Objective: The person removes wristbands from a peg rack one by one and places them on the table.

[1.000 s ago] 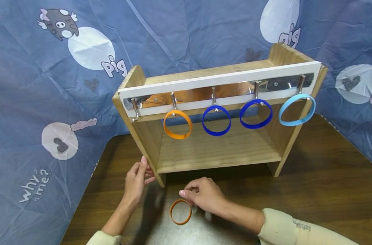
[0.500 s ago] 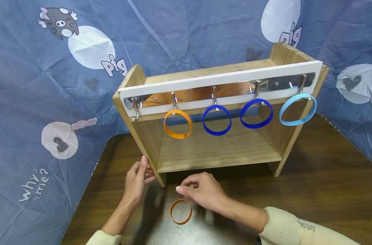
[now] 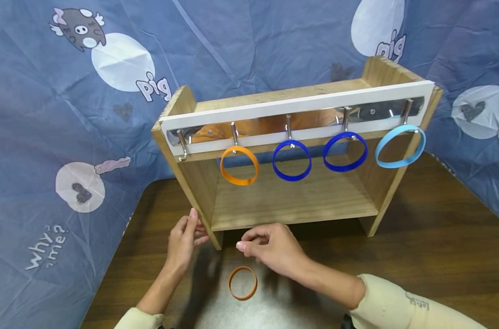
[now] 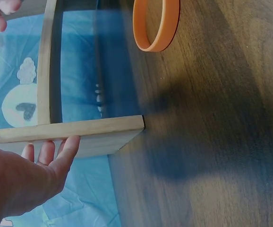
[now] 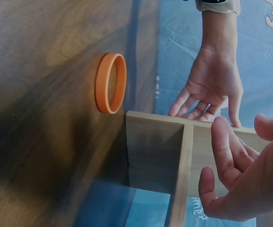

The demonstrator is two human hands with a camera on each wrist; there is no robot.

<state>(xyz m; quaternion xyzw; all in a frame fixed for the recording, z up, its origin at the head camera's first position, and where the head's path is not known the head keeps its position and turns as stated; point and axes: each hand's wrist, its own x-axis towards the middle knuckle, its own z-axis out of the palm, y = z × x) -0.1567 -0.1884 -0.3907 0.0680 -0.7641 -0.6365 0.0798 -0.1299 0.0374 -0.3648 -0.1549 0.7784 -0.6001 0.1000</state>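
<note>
My left hand (image 3: 183, 240) touches the left side panel of a wooden shelf rack (image 3: 290, 196), thumb at its front edge and the other fingers against its outer face. Several silver hooks run along the rack's front. From them hang an orange silicone wristband (image 3: 239, 183), two dark blue wristbands (image 3: 291, 178) and a light blue wristband (image 3: 397, 163); the leftmost hook (image 3: 182, 148) bears none. A second orange wristband (image 3: 243, 298) lies on the table before the rack. Over the table, just beyond that band, my right hand (image 3: 275, 249) hovers with loosely bent fingers and holds nothing.
The brown wooden table (image 3: 430, 256) stretches right of the rack and in front of it. A blue patterned cloth (image 3: 249, 45) hangs behind and along both sides. The lower shelf board (image 3: 290, 214) sits just past my right hand.
My right hand has moved away from the orange wristband on the table, towards the rack's lower shelf. The left hand and the wristbands stay in place.
</note>
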